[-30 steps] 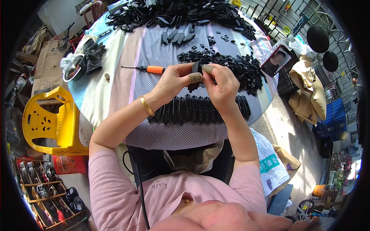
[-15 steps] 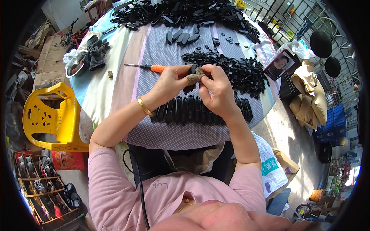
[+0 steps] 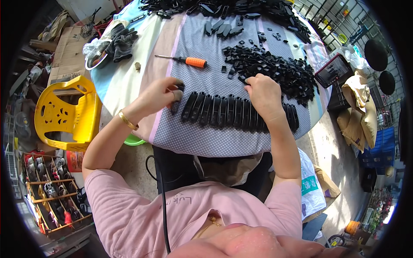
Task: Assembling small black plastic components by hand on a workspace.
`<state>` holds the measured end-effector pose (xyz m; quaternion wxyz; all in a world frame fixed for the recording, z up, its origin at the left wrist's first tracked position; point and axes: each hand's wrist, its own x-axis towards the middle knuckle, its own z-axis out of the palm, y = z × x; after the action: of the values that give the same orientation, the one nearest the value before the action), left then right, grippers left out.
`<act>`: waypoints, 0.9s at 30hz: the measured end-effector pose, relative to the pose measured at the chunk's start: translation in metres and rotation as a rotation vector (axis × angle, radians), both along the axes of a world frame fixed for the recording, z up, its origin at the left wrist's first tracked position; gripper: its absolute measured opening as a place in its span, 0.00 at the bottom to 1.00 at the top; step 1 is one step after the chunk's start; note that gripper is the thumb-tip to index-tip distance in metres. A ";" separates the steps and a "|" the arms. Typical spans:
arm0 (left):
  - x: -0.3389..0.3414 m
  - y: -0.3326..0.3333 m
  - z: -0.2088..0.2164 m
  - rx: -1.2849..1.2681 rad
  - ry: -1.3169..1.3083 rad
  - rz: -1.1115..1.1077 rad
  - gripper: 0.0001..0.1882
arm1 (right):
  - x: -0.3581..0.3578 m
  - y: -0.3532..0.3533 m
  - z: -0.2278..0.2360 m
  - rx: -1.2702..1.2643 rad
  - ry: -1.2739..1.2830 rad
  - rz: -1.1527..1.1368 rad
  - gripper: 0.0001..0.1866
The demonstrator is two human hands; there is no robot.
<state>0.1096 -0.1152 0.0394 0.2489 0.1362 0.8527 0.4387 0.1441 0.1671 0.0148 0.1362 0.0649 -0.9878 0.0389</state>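
Observation:
My left hand point(image 3: 165, 95) is closed around a long black plastic part point(image 3: 175, 103), held upright just left of the row. Tape or a finger cover wraps some of its fingers. My right hand point(image 3: 265, 95) is at the near-left edge of a heap of small black plastic pieces point(image 3: 275, 71), fingers pinched together; what lies between them is too small to make out. Under and beside that wrist runs a row of long black plastic parts point(image 3: 221, 112), standing side by side. A screwdriver point(image 3: 195, 62) with an orange handle lies beyond my left hand.
Many long black parts point(image 3: 241, 8) are heaped at the table's far side, with several laid out before them point(image 3: 223, 30). Dark gloves point(image 3: 122, 45) lie at the far left, and a phone point(image 3: 333, 69) stands at the right. A yellow chair point(image 3: 81, 116) is at the left.
My hands have parted from over the row's middle. The left has moved left with a long black part; the right has gone right to the small pieces. The view has shifted slightly.

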 end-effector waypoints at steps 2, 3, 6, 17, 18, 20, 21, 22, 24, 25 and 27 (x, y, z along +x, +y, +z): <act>0.004 0.011 0.005 -0.078 0.001 -0.069 0.18 | 0.000 0.001 -0.002 0.002 0.023 0.010 0.06; 0.005 0.013 0.007 -0.156 0.005 -0.146 0.18 | -0.001 0.001 -0.003 0.003 0.048 0.011 0.06; 0.004 0.012 0.004 -0.273 0.327 -0.228 0.20 | -0.001 0.006 -0.003 -0.094 0.089 0.028 0.06; -0.224 0.153 -0.022 -0.427 0.863 -0.152 0.36 | 0.007 -0.011 0.011 -0.442 0.337 0.252 0.08; -0.245 0.176 -0.035 -0.435 0.858 -0.161 0.36 | 0.006 -0.009 0.007 -0.438 0.319 0.261 0.09; -0.244 0.210 -0.026 -0.473 0.767 -0.157 0.35 | 0.007 -0.009 0.006 -0.421 0.298 0.248 0.10; -0.241 0.222 -0.024 -0.509 0.681 -0.140 0.35 | 0.007 -0.009 0.007 -0.406 0.289 0.240 0.10; -0.241 0.229 -0.026 -0.566 0.645 -0.133 0.35 | 0.008 -0.009 0.007 -0.391 0.294 0.254 0.09; -0.239 0.234 -0.031 -0.675 0.648 -0.150 0.31 | 0.005 -0.007 0.006 -0.403 0.305 0.253 0.09; -0.237 0.232 -0.036 -0.709 0.692 -0.140 0.28 | 0.005 -0.005 0.006 -0.428 0.310 0.272 0.09; -0.228 0.219 -0.041 -0.644 0.738 -0.172 0.24 | 0.006 -0.002 0.010 -0.437 0.314 0.269 0.09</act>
<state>-0.1186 0.1038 -0.0017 -0.0050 0.2684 0.9618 0.0535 0.1499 0.1649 0.0244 0.2918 0.1697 -0.9054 0.2576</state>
